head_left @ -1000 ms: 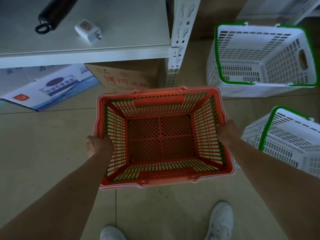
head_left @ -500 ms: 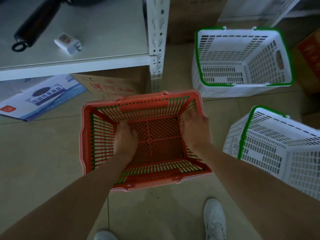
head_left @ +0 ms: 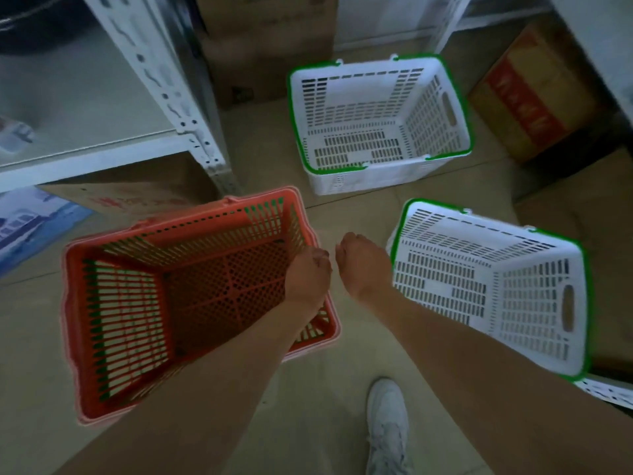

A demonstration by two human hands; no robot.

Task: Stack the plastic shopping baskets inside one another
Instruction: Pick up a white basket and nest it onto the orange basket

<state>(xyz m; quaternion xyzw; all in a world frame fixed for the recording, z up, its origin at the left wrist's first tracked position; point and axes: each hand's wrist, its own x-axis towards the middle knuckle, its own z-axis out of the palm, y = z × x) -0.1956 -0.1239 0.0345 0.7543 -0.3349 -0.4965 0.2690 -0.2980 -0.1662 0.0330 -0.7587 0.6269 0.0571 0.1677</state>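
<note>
A red plastic basket [head_left: 126,323] stands on the floor at the left, with green showing through its side slats. Two white baskets with green rims sit apart from it: one farther back [head_left: 431,114], one nearer on the right [head_left: 445,279], tilted toward me. My left hand [head_left: 306,274] hovers over the red basket's right rim with its fingers curled and nothing visible in them. My right hand [head_left: 363,262] hangs in the gap between the red basket and the near white basket, loosely closed and empty.
A white metal shelf post [head_left: 178,108] rises just behind the red basket. Cardboard boxes stand at the back [head_left: 267,46] and at the right [head_left: 534,94]; flat boxes [head_left: 130,197] lie under the shelf. My white shoe [head_left: 388,426] is on the floor below.
Both hands have come out of the red basket and shifted right, the right one past its rim. My view has swung right, so the red basket now sits at the left.
</note>
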